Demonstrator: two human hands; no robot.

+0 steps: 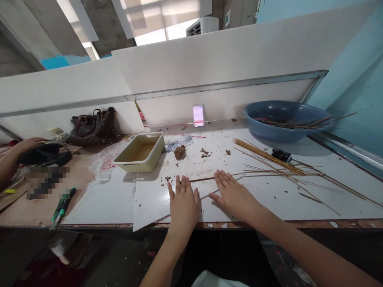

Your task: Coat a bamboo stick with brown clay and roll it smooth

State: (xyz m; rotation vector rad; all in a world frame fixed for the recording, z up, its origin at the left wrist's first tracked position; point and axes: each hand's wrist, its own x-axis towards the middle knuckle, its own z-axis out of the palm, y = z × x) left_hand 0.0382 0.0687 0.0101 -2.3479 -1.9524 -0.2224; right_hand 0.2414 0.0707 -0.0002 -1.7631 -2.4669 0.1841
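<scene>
My left hand point(183, 203) and my right hand point(233, 193) lie flat, palms down, on a glossy white board point(161, 199). A thin brown stick point(203, 179) runs across the board between them, passing under or just beside the fingertips of both hands. A lump of brown paste point(180, 152) sits beyond my left hand, with crumbs of the same paste point(204, 153) scattered near it. To the right of my right hand lies a loose bundle of thin bamboo sticks point(266, 159). Neither hand grips anything.
A cream rectangular tray point(139, 152) stands left of the paste. A blue basin point(284, 120) holding sticks sits at the back right. A dark bag point(92, 129) leans on the white partition point(209, 59). At far left, a co-worker's hand point(28, 145) rests on a black object.
</scene>
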